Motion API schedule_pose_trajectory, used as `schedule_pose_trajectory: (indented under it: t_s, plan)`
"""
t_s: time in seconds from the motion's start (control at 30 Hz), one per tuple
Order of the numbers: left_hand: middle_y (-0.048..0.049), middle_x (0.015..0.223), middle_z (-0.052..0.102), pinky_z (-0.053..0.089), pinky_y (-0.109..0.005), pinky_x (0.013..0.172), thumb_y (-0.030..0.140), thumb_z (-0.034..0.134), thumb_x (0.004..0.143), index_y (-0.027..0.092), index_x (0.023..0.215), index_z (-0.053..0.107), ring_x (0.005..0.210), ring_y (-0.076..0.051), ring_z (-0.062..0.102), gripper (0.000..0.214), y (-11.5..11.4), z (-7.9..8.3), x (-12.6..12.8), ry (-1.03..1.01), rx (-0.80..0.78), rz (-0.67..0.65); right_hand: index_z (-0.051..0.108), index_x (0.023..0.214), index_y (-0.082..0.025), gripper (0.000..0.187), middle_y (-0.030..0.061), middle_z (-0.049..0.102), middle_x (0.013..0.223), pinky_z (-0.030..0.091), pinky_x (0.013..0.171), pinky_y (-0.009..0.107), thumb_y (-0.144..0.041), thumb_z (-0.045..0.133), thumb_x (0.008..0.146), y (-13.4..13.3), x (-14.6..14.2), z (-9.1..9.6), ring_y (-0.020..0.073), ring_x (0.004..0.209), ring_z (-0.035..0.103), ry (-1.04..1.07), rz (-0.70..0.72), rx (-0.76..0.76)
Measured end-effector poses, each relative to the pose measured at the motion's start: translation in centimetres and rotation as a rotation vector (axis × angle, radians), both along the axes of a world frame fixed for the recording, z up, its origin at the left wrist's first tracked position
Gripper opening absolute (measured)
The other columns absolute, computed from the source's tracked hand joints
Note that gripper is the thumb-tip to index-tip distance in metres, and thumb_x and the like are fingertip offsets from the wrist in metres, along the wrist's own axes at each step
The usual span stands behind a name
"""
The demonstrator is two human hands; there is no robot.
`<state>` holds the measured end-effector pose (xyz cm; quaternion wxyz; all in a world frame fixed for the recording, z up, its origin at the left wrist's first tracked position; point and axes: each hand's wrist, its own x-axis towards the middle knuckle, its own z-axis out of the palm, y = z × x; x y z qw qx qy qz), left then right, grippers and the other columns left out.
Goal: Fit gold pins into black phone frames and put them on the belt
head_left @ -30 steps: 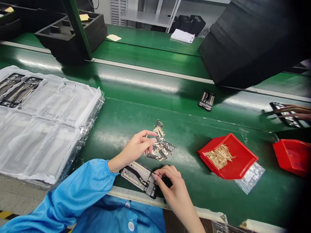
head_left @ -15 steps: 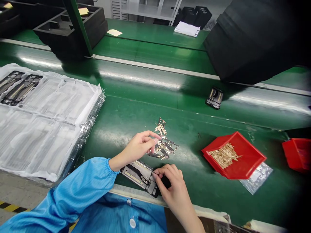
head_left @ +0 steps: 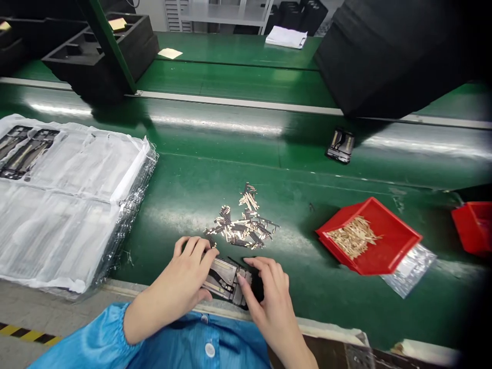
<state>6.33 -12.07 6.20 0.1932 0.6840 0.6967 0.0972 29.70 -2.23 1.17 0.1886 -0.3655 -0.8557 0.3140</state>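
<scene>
A dark metal frame part (head_left: pixel 226 279) lies at the near edge of the green belt (head_left: pixel 215 169). My left hand (head_left: pixel 188 274) rests on its left end, fingers curled over it. My right hand (head_left: pixel 265 287) presses on its right end, fingers bent, and hides that end. Just beyond the part lies a loose pile of small gold and dark metal pins (head_left: pixel 242 228), which neither hand touches.
A red bin of gold pins (head_left: pixel 369 241) sits on a clear bag to the right, a second red bin (head_left: pixel 474 225) farther right. White wrapped trays (head_left: pixel 65 195) lie left. Another dark part (head_left: pixel 340 145) rests on the belt. Black foam trays (head_left: pixel 88 51) stand behind.
My left hand has pulled back from the pin pile and come down onto the left end of the frame part. My right hand stays on the right end.
</scene>
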Motion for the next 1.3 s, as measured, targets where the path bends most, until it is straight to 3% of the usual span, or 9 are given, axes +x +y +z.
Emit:
schedule_pose_trajectory:
  t_s: [0.13, 0.23, 0.4, 0.53, 0.9, 1.1, 1.2, 1.3]
  plan:
    - [-0.0109, 0.121, 0.063, 0.058, -0.041, 0.081, 0.03, 0.099, 0.072, 0.019, 0.126, 0.059, 0.099, -0.029, 0.068, 0.069, -0.5, -0.8, -0.2, -0.039, -0.005, -0.064, 0.063, 0.127, -0.03, 0.018, 0.0054, 0.07, 0.116, 0.046, 0.088, 0.04, -0.034, 0.06, 0.11, 0.2, -0.2, 0.8, 0.027, 0.106, 0.063, 0.033, 0.064, -0.105]
    - [-0.0067, 0.114, 0.068, 0.056, -0.036, 0.074, 0.027, 0.093, 0.078, 0.021, 0.124, 0.059, 0.094, -0.027, 0.07, 0.057, -0.5, -0.6, -0.1, -0.085, 0.023, -0.075, 0.066, 0.121, -0.031, 0.014, 0.0018, 0.071, 0.104, 0.048, 0.085, 0.035, -0.037, 0.056, 0.112, 0.3, 0.0, 1.4, 0.0229, 0.095, 0.064, 0.081, 0.092, -0.302]
    - [-0.0027, 0.109, 0.073, 0.054, -0.035, 0.075, 0.032, 0.1, 0.07, 0.022, 0.13, 0.059, 0.094, -0.027, 0.073, 0.073, -0.5, 0.3, 0.4, -0.262, 0.01, -0.04, 0.064, 0.122, -0.028, 0.029, 0.0008, 0.07, 0.104, 0.051, 0.083, 0.029, -0.053, 0.055, 0.111, 0.5, 0.5, 2.1, 0.0192, 0.093, 0.064, 0.174, 0.048, -0.712]
    - [-0.0026, 0.112, 0.074, 0.055, -0.035, 0.078, 0.032, 0.101, 0.068, 0.024, 0.134, 0.06, 0.098, -0.027, 0.074, 0.078, -0.4, 1.0, 0.7, -0.308, -0.052, -0.018, 0.064, 0.118, -0.025, 0.038, 0.0006, 0.067, 0.097, 0.05, 0.08, 0.027, -0.061, 0.058, 0.108, 0.7, 0.5, 2.4, 0.0182, 0.09, 0.06, 0.234, 0.015, -0.872]
    - [-0.0031, 0.114, 0.071, 0.054, -0.037, 0.079, 0.032, 0.1, 0.068, 0.025, 0.141, 0.057, 0.099, -0.028, 0.072, 0.085, -0.9, 1.6, 1.7, -0.282, -0.044, -0.005, 0.063, 0.107, -0.021, 0.047, -0.0005, 0.058, 0.082, 0.044, 0.069, 0.027, -0.068, 0.064, 0.101, 0.9, 0.5, 2.9, 0.0163, 0.077, 0.051, 0.287, -0.047, -0.905]
    - [-0.0016, 0.109, 0.072, 0.054, -0.036, 0.076, 0.033, 0.1, 0.068, 0.025, 0.139, 0.059, 0.094, -0.026, 0.072, 0.083, -0.6, 2.4, 1.8, -0.306, -0.067, 0.019, 0.057, 0.117, -0.024, 0.044, -0.0003, 0.06, 0.091, 0.05, 0.075, 0.027, -0.065, 0.063, 0.104, 0.6, 0.6, 2.7, 0.0168, 0.083, 0.055, 0.352, -0.004, -1.059]
    - [-0.0031, 0.111, 0.072, 0.054, -0.036, 0.077, 0.035, 0.098, 0.07, 0.024, 0.14, 0.059, 0.095, -0.027, 0.073, 0.081, -0.5, 2.5, 1.9, -0.293, -0.066, 0.028, 0.058, 0.108, -0.023, 0.039, -0.0007, 0.06, 0.088, 0.049, 0.075, 0.026, -0.062, 0.061, 0.106, 0.3, 0.4, 2.4, 0.0164, 0.081, 0.055, 0.403, -0.067, -1.003]
    - [-0.0033, 0.111, 0.072, 0.055, -0.036, 0.077, 0.037, 0.098, 0.069, 0.024, 0.141, 0.06, 0.095, -0.027, 0.073, 0.082, -0.5, 2.4, 2.0, -0.295, -0.085, 0.028, 0.062, 0.104, -0.023, 0.038, 0.0, 0.061, 0.087, 0.051, 0.072, 0.027, -0.06, 0.053, 0.109, 0.6, 0.5, 2.6, 0.0169, 0.078, 0.057, 0.392, -0.035, -0.953]
